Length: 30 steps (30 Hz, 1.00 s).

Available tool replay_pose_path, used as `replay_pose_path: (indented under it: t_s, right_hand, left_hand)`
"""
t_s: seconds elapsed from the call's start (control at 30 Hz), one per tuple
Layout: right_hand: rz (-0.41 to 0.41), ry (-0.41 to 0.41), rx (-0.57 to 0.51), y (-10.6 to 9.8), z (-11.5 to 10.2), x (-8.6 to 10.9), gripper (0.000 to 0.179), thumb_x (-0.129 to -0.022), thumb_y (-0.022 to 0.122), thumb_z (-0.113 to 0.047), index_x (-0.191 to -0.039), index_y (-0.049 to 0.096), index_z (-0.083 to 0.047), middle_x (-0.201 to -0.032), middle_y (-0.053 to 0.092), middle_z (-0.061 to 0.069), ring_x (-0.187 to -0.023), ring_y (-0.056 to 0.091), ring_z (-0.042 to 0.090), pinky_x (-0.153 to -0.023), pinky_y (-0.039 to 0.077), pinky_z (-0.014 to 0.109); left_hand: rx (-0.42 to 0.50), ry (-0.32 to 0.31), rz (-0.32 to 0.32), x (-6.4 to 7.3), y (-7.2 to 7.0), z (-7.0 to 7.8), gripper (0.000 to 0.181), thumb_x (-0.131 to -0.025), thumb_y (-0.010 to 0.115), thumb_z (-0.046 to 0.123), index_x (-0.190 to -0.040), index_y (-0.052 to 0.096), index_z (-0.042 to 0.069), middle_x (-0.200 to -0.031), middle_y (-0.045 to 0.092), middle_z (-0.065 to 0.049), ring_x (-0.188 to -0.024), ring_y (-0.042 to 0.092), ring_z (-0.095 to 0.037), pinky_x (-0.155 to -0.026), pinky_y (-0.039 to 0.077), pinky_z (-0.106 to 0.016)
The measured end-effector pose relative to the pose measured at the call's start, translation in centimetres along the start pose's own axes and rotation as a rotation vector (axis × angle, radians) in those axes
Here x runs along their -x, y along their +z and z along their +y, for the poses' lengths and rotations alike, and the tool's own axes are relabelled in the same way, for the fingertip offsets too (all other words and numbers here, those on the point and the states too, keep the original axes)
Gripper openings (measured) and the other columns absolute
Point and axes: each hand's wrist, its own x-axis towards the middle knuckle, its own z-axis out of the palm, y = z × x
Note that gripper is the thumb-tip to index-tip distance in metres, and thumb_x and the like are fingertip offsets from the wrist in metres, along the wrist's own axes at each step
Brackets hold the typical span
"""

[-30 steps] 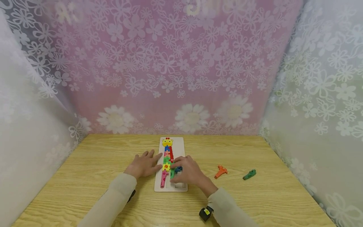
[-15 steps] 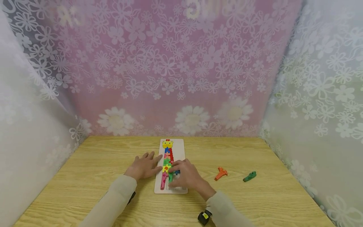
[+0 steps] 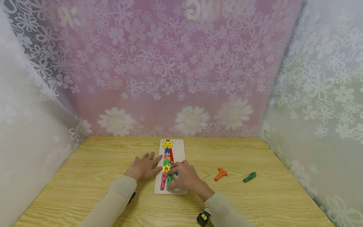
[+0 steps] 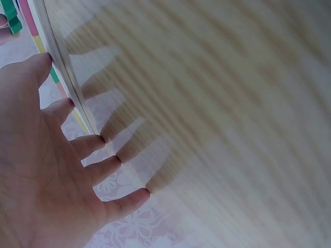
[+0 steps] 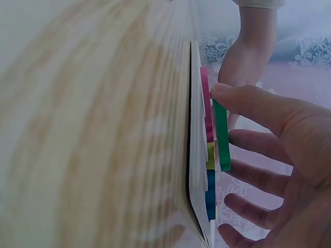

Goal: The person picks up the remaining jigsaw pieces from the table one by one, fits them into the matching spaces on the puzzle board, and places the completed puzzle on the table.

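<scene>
A green piece is sitting between the fingers of the right hand, just above the puzzle board. Thumb and fingers are pinching it end to end, the thumb pressing the end nearer the person and the fingertips meeting the far end. Its long axis is running away from the person, roughly parallel to the pink piece, which is lying in the board just to its left. In the right wrist view the green piece is standing out farther from the board than the pink piece, so it seems not to be lying flush; the slot beneath it is largely hidden by the hand.

Beyond its far end, a yellow piece is joining the pink one, and a giraffe head is topping the column. A red piece is edging the neck, while a blue piece is partly showing behind the right hand.

The left hand is holding nothing; its fingers are spreading apart, thumb and forefinger touching the board's left edge. Right of the board, an orange piece and a dark green piece are lying well apart from it on the wooden surface.
</scene>
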Motion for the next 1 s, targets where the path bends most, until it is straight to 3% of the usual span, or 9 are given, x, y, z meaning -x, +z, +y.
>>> replay_pose_path:
  t_s: [0.47, 1.0]
  right_hand:
    - [-0.043, 0.029, 0.021, -0.11, -0.36, -0.10, 0.048, -0.072, 0.092, -0.049, -0.112, 0.083, -0.024, -0.126, 0.072, -0.002, -0.109, 0.056, 0.024, -0.086, 0.049, 0.042]
    - [-0.054, 0.060, 0.049, 0.18, -0.65, -0.37, 0.050, -0.070, 0.092, -0.052, -0.110, 0.083, -0.024, -0.124, 0.072, -0.003, -0.104, 0.056, 0.021, -0.082, 0.048, 0.040]
  left_hand:
    - [-0.001, 0.007, 0.005, -0.08, -0.26, -0.02, 0.068, -0.105, 0.042, 0.061, -0.163, 0.033, 0.028, -0.169, 0.031, -0.016, -0.153, 0.035, -0.046, -0.116, 0.026, -0.078]
    - [0.016, 0.001, -0.006, 0.16, -0.17, 0.09, 0.067, -0.105, 0.043, 0.060, -0.163, 0.032, 0.030, -0.170, 0.029, -0.016, -0.154, 0.033, -0.045, -0.118, 0.025, -0.077]
